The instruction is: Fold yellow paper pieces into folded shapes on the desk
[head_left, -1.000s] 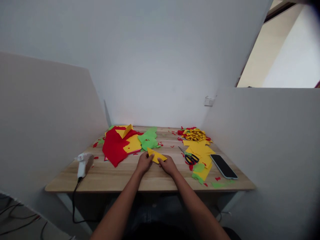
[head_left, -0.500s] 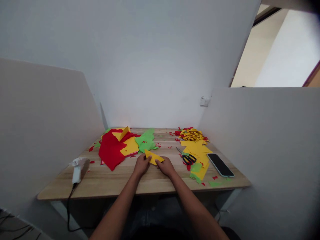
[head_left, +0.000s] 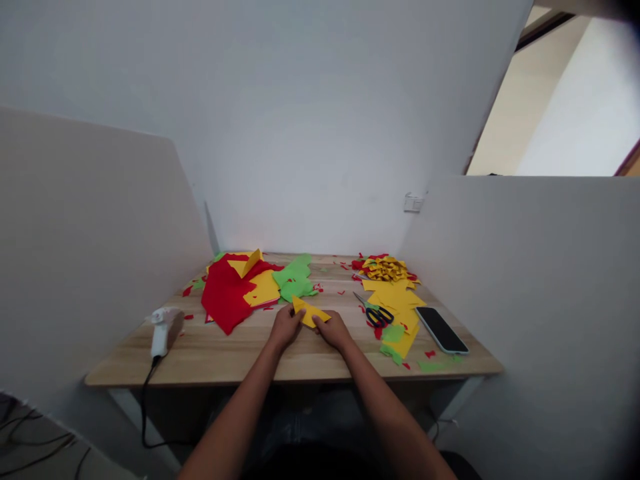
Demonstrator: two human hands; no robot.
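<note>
A folded piece of yellow paper [head_left: 309,313] is held between my two hands, just above the wooden table's middle. My left hand [head_left: 287,325] pinches its left end, thumb on the near face. On the other side, my right hand [head_left: 333,329] grips the right end, its thumb also pressed on the paper. The fingers behind the paper are mostly hidden. Beyond my left hand lies a torn green sheet [head_left: 296,279]. Dark-handled scissors [head_left: 379,315] rest to the right of my right hand, partly on cut yellow paper [head_left: 393,299].
Red paper [head_left: 223,297] lies over yellow sheets at left. A white glue gun [head_left: 160,339] with a black cord stands near the left edge. At right are a phone [head_left: 442,330] and a heap of small yellow folded pieces [head_left: 386,269]. Partitions [head_left: 540,267] flank the table.
The view has shifted slightly. Both hands keep hold of the folded yellow paper in nearly the same place, and the things on the table lie as before.
</note>
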